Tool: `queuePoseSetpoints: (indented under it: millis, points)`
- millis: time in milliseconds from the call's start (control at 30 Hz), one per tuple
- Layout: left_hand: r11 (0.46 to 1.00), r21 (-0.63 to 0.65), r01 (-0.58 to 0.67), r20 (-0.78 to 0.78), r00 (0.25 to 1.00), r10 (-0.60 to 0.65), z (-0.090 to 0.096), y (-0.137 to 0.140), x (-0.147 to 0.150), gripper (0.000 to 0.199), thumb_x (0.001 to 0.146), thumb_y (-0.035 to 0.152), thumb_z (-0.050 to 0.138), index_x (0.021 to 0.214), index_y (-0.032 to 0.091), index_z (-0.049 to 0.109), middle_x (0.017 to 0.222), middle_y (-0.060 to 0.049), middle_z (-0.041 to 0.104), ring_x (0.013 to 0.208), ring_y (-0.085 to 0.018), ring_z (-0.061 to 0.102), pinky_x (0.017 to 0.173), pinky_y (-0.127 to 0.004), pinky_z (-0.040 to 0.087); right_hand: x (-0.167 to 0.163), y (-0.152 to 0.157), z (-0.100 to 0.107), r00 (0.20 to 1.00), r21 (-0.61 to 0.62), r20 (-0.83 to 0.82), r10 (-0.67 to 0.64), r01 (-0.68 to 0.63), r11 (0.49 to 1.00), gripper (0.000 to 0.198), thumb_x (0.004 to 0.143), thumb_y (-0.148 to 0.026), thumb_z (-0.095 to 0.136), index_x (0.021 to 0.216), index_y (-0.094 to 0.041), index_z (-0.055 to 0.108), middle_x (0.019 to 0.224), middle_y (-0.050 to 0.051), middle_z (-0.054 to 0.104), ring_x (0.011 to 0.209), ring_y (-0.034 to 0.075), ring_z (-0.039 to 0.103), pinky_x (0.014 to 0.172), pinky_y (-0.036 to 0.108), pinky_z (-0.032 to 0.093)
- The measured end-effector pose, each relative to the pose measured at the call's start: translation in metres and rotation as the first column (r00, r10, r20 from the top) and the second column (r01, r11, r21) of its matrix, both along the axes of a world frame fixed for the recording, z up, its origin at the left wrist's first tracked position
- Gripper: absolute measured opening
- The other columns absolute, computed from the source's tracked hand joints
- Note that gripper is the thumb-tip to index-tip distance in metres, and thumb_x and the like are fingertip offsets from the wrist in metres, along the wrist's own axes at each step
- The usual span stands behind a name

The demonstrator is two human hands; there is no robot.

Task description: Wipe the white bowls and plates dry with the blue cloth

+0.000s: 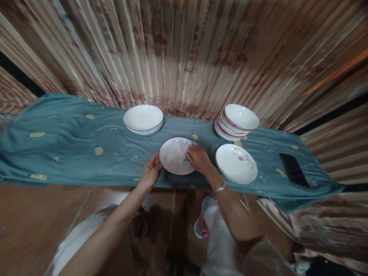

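Note:
A white oval-looking plate (175,157) with a dark rim is at the front middle of the cloth-covered table. My left hand (151,171) grips its left edge, thumb on the near side. My right hand (198,158) lies over the plate's right side with its fingers curled in. Something pale shows by those fingers, too small to name. A bluish mark is on the plate beside them. To the right, close to my right wrist, stands a low stack of flower-patterned plates (237,165). Behind and left is a stack of white plates (143,118).
A stack of bowls (240,117) with red bands stands at the back right. A dark phone (293,169) lies on the right end of the teal tablecloth (71,153). Pleated curtains (172,57) hang right behind the table. The table's front edge is near my forearms.

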State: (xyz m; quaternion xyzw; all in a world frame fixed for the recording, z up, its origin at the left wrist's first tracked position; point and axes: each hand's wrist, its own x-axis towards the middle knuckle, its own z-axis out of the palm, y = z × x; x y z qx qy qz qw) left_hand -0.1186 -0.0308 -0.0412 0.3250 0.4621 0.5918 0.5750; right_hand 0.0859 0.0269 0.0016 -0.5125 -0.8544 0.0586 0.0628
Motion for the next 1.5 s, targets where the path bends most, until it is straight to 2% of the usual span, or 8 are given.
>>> queuePoseSetpoints:
  millis: [167, 467, 767, 933, 1067, 1200, 1367, 1500]
  points:
    - [1.0, -0.006, -0.016, 0.019, 1.0, 0.016, -0.004, 0.002, 0.0, 0.047, 0.058, 0.015, 0.073, 0.104, 0.021, 0.065, 0.12, -0.007, 0.069, 0.123, -0.025, 0.056, 0.108, -0.039, 0.037, -0.009, 0.005, -0.007, 0.996, 0.007, -0.079, 0.029, -0.028, 1.0, 0.022, 0.095, -0.016, 0.046, 0.103, -0.011, 0.066, 0.111, 0.014, 0.066, 0.108, 0.023, 0.058, 0.101, 0.036, 0.042]
    - [1.0, 0.004, 0.0, 0.0, 1.0, 0.0, -0.004, 0.002, 0.0, 0.048, 0.06, 0.015, 0.072, 0.107, 0.021, 0.065, 0.121, -0.008, 0.069, 0.121, -0.024, 0.056, 0.108, -0.038, 0.036, -0.014, 0.009, -0.026, 0.967, -0.051, -0.224, 0.121, -0.135, 0.989, 0.039, 0.094, -0.017, 0.044, 0.129, -0.013, 0.06, 0.145, 0.014, 0.051, 0.136, 0.022, 0.045, 0.116, 0.042, 0.034]
    - [1.0, -0.02, -0.017, 0.02, 1.0, 0.017, -0.001, 0.002, 0.001, 0.048, 0.056, 0.014, 0.072, 0.103, 0.02, 0.065, 0.115, -0.007, 0.072, 0.117, -0.025, 0.06, 0.105, -0.039, 0.041, -0.015, -0.001, -0.018, 0.897, -0.143, -0.349, 0.269, -0.335, 0.931, 0.026, 0.093, -0.018, 0.053, 0.114, -0.017, 0.069, 0.132, 0.01, 0.062, 0.125, 0.018, 0.055, 0.108, 0.034, 0.041]
    - [1.0, -0.016, -0.015, 0.008, 1.0, 0.016, -0.001, 0.002, 0.001, 0.047, 0.056, 0.014, 0.071, 0.103, 0.02, 0.065, 0.117, -0.008, 0.072, 0.118, -0.025, 0.06, 0.107, -0.04, 0.04, -0.006, -0.015, 0.0, 0.849, -0.197, -0.397, 0.349, -0.45, 0.871, 0.022, 0.097, -0.02, 0.051, 0.09, -0.017, 0.071, 0.1, 0.005, 0.072, 0.098, 0.016, 0.064, 0.088, 0.026, 0.046]
    - [1.0, -0.01, -0.023, 0.001, 1.0, 0.023, 0.0, 0.002, 0.001, 0.047, 0.057, 0.013, 0.071, 0.103, 0.019, 0.065, 0.118, -0.008, 0.071, 0.121, -0.025, 0.058, 0.11, -0.041, 0.036, 0.005, -0.019, 0.007, 0.883, -0.269, -0.368, 0.29, -0.4, 0.876, 0.033, 0.099, -0.026, 0.049, 0.075, -0.016, 0.068, 0.075, 0.001, 0.067, 0.075, 0.013, 0.06, 0.071, 0.022, 0.041]
    - [0.999, -0.011, -0.032, 0.001, 1.0, 0.032, 0.001, 0.002, 0.001, 0.047, 0.056, 0.013, 0.073, 0.102, 0.02, 0.065, 0.117, -0.007, 0.071, 0.12, -0.025, 0.058, 0.111, -0.041, 0.036, 0.017, -0.018, 0.008, 0.934, -0.261, -0.284, 0.216, -0.292, 0.92, 0.036, 0.099, -0.027, 0.05, 0.07, -0.015, 0.067, 0.07, 0.001, 0.066, 0.067, 0.011, 0.057, 0.065, 0.022, 0.037]
    - [1.0, -0.009, -0.016, -0.032, 0.999, 0.015, -0.001, 0.001, 0.0, 0.049, 0.058, 0.015, 0.072, 0.106, 0.02, 0.065, 0.121, -0.008, 0.07, 0.123, -0.025, 0.056, 0.111, -0.042, 0.035, 0.021, -0.019, 0.008, 0.994, -0.084, -0.039, 0.101, -0.104, 0.991, 0.031, 0.097, -0.027, 0.052, 0.073, -0.015, 0.069, 0.077, 0.006, 0.071, 0.077, 0.017, 0.061, 0.086, 0.031, 0.037]
    - [1.0, -0.01, -0.027, -0.03, 0.999, 0.027, -0.002, 0.002, -0.001, 0.049, 0.058, 0.016, 0.073, 0.106, 0.02, 0.065, 0.123, -0.009, 0.069, 0.125, -0.026, 0.055, 0.111, -0.041, 0.034, 0.02, -0.015, 0.001, 1.0, 0.072, 0.004, 0.02, -0.02, 0.997, 0.022, 0.095, -0.023, 0.052, 0.083, -0.015, 0.069, 0.093, 0.009, 0.072, 0.094, 0.022, 0.061, 0.099, 0.04, 0.033]
